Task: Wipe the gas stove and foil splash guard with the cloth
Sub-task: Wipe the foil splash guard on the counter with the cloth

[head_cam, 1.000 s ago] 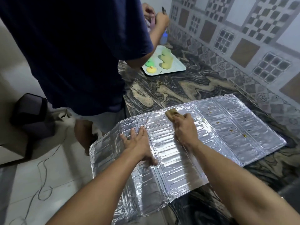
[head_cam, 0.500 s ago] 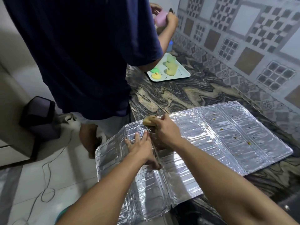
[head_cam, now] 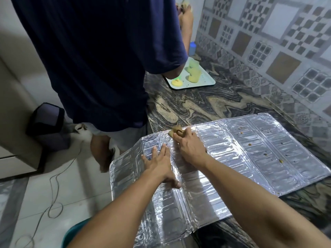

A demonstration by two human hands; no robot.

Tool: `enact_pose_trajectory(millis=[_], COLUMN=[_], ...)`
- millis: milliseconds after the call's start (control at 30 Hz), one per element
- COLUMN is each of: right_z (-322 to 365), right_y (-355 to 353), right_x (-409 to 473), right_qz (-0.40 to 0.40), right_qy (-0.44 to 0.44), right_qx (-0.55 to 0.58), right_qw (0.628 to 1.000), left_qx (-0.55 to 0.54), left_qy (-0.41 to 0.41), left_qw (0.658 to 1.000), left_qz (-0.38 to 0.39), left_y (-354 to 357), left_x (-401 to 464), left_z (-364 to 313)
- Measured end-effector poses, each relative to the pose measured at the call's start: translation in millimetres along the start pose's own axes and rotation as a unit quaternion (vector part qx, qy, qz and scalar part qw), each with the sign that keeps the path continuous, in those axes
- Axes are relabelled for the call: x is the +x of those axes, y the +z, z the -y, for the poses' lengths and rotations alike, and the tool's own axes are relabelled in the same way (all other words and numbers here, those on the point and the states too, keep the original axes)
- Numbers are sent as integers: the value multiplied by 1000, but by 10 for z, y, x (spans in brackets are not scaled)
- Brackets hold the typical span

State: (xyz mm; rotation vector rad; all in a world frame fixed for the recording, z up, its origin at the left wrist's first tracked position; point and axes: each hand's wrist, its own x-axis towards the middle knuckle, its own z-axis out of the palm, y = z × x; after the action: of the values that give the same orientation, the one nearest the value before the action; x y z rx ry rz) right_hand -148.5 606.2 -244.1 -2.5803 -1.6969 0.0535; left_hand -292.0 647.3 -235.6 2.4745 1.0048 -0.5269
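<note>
Most of the cloth hides under the right hand.

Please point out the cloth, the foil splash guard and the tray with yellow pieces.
cloth (head_cam: 175, 131), head view, on the bare corner beyond the fingers.
foil splash guard (head_cam: 265, 169), head view, on the bare right panel.
tray (head_cam: 206, 81), head view, on its bare right part.

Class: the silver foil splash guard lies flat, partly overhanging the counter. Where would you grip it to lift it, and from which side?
Grip the silver foil splash guard by its overhanging near-left edge, from the floor side: only there can fingers probably get underneath.
</note>
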Motion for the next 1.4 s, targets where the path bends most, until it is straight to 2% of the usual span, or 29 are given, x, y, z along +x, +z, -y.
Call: enact_pose_trajectory(millis=[100,233,333,500,600,733,800,867,900,967,1000,1033,1133,1200,1267,1333,1400], right_z=[-4,23,141,183,175,40,-47,-94,-131,-210,-271,-334,-524,-605,-653,-665,-628], right_y=[82,72,-11,-108,-98,-123,-207,-324,-380,-498,-519,-526,-534,-592,-601,-524,-475], right_x=[-291,-467,-475,-588,-599,-693,-705,-659,-636,-627,-634,-632,-643,-679,-691,-722,-764], right_qz=[-1,8,35,51,50,88,117,106,86,69,70,66,-21,-71,-42,24,48], right_qy=[-6,2,-27,-53,-47,-62,-22,43,90,181,214,244,340,404,436,434,435], right_qx=[14,10,-23,-64,-52,1,62,171,263,468,519,521,297,262,256,229,218], right_qw=[1000,1000,999,995,996,994,991,979,957,862,825,815,892,874,862,871,872], left_qx=[-10,-93,-138,-153,-150,-155,-162,-170,-173,-176,-176,-173,-169,-169,-169,-166,-162], left_qy=[2,-13,-8,-11,-15,-26,-30,-35,-35,-33,-33,-32,-30,-26,-30,-33,-33], left_qw=[1000,996,990,988,988,987,986,985,984,984,984,984,985,985,985,986,986], left_qz=[-3,-11,-26,-24,-22,-14,-7,2,6,9,9,9,10,9,11,14,14], left_y=[-19,-17,21,41,23,11,4,-16,-29,-49,-54,-63,-59,-48,-57,-70,-66], left_x=[-15,-55,-36,-9,-20,-32,-38,-65,-79,-106,-117,-131,-119,-101,-108,-130,-130], left_z=[-15,-6,43,57,43,45,44,28,13,-12,-19,-22,-20,-20,-25,-37,-47])
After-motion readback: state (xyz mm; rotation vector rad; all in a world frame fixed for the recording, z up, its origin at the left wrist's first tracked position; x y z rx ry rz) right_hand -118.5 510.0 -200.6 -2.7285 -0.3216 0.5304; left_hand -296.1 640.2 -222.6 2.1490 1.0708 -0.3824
